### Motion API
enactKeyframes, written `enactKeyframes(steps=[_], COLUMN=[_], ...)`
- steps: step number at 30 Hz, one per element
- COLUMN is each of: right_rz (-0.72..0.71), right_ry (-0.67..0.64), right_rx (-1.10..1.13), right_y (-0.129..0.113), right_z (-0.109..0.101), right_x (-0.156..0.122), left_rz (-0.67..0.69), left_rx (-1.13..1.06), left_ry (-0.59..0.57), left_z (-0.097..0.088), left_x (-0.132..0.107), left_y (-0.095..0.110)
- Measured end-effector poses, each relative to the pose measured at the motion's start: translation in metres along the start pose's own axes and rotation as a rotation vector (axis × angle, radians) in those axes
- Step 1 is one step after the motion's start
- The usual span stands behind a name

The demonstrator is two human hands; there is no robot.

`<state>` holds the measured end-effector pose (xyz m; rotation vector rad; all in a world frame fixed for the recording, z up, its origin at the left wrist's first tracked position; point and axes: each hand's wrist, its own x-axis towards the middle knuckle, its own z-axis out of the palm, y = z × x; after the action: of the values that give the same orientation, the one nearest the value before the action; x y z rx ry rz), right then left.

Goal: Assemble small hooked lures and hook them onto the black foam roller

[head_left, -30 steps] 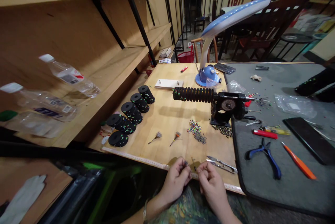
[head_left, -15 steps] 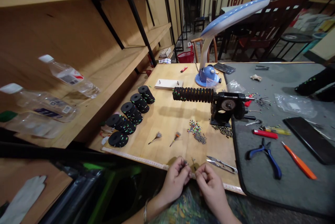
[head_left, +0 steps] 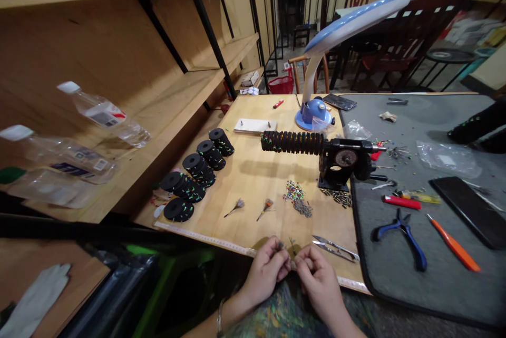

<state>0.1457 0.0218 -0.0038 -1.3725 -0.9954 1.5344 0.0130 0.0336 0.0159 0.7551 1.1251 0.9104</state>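
Note:
At the near edge of the wooden table, my left hand and my right hand meet with fingers pinched together. Both are closed on something tiny that I cannot make out. A small hook-like piece lies just beyond the fingertips, and thread snips rest to the right of it. Farther off lie a pile of coloured beads and two small feathered pieces.
A black hand winder holds a row of black spools. More black spools line the left side. Blue pliers, an orange tool and a red lighter lie on the grey mat. A blue desk lamp stands behind. Bottles lie on the left shelf.
My right hand has edged left until its fingertips meet the left hand's. Everything on the table is as it was.

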Motion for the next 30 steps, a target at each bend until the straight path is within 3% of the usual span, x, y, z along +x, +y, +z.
enactKeyframes(steps=[13,30], right_rz=[0.052,0.046], right_ry=[-0.005,-0.116], right_rx=[0.060,0.010], right_y=[-0.0055,0.0016], right_z=[0.0039,-0.0005], right_x=[0.0021,0.0083], left_rz=[-0.025,-0.009], left_rx=[-0.022,0.064], left_ry=[-0.030,-0.077], left_z=[-0.0010,0.0003], left_x=[0.0016,-0.0003], left_y=[-0.0066,-0.0088])
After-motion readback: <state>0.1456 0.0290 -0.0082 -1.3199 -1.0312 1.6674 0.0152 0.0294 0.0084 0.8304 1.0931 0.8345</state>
